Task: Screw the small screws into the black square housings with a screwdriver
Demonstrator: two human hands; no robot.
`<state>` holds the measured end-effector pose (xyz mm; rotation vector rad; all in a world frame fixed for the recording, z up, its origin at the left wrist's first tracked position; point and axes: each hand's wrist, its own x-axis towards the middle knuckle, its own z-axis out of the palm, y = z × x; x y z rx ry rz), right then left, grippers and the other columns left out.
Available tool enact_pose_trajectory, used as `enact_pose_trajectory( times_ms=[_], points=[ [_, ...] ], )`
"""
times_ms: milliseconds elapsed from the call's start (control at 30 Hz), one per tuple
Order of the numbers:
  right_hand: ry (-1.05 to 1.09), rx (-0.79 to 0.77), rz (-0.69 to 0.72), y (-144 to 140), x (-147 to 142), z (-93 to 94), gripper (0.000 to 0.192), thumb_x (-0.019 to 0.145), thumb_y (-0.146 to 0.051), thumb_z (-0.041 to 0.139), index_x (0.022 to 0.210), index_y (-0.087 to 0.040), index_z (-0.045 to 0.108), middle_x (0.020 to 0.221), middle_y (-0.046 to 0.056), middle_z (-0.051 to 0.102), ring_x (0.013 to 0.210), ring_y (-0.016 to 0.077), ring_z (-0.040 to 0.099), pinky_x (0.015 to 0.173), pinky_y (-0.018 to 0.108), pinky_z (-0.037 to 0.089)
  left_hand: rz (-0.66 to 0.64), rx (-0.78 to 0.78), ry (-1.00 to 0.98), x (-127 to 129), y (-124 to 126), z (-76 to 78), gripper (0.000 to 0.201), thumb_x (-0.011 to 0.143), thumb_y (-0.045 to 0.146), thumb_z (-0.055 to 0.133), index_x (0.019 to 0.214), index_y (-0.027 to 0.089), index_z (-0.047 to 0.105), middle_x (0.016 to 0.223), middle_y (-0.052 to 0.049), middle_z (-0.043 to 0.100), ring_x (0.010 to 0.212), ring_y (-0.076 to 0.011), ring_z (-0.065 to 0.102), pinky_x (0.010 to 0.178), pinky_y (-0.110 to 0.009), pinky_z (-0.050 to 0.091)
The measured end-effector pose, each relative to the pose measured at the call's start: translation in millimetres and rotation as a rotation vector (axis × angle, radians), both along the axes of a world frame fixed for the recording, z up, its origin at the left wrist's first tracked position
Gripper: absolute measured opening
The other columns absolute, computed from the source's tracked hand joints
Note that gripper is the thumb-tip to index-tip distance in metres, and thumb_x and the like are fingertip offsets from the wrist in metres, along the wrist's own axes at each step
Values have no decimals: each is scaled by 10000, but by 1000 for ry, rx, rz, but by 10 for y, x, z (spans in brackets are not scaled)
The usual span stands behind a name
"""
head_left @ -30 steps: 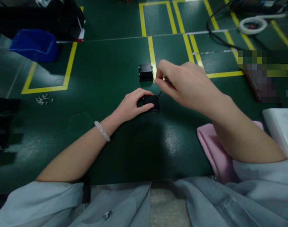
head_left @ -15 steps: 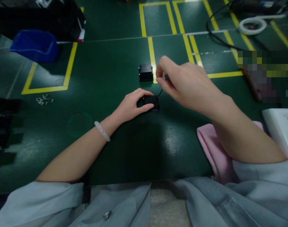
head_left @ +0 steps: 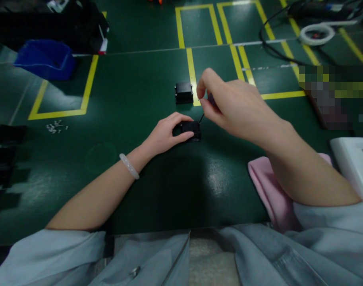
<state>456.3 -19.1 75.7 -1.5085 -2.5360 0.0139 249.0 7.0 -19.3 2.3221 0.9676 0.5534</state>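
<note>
Left hand (head_left: 166, 133) clamps a small black box (head_left: 191, 130) flat on the green table (head_left: 134, 99), centre of frame, thumb and fingers wrapped round its left side and front. Right hand (head_left: 229, 105) hovers just above and right of that box, fingers pinched narrow on a thin dark tool (head_left: 201, 118); only its slim shaft shows below the fingertips. Shaft slants down-left, tip at the box's upper right corner, touching or nearly, can't tell which. So box lies down-left of right hand, along the tool's axis; left hand is the nearer one, already on it. Second black box (head_left: 184, 92) sits just above, apart, beside a yellow line. Blue bin (head_left: 46, 59) upper left, small silver parts (head_left: 55, 127) left, pink cloth (head_left: 271, 190) lower right under the right forearm.
</note>
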Motion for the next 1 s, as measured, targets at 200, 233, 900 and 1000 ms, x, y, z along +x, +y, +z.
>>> enact_pose_trajectory(
  times_ms=[200,233,900,1000],
  points=[
    [-31,6,-11,4,-7,-11,333,965,-385,284,1161,-216,493,864,53,667,726,205,612,565,290,277,-1,12,5,-6,10,-7,388,895,453,560,1157,169,591,1089,-52,621,988,-188,584,868,-289,444],
    [-26,4,-8,5,-8,-14,330,965,-374,281,1165,-215,489,863,50,666,722,205,612,566,292,281,-3,13,3,-7,12,-8,386,896,451,560,1158,169,590,1090,-52,620,990,-187,584,866,-288,444],
    [4,-55,-9,1,-25,8,325,946,-316,297,1167,-166,483,816,42,647,663,177,580,569,277,299,-6,-21,5,-2,-2,4,384,897,461,546,1155,178,578,1090,-63,614,999,-204,583,864,-315,454],
    [-24,-44,-16,4,-36,13,343,958,-362,286,1143,-172,504,804,49,654,662,177,579,579,276,307,-10,-18,3,-4,0,-7,382,901,458,545,1159,179,576,1103,-63,612,1013,-201,581,879,-316,451]
  ],
)
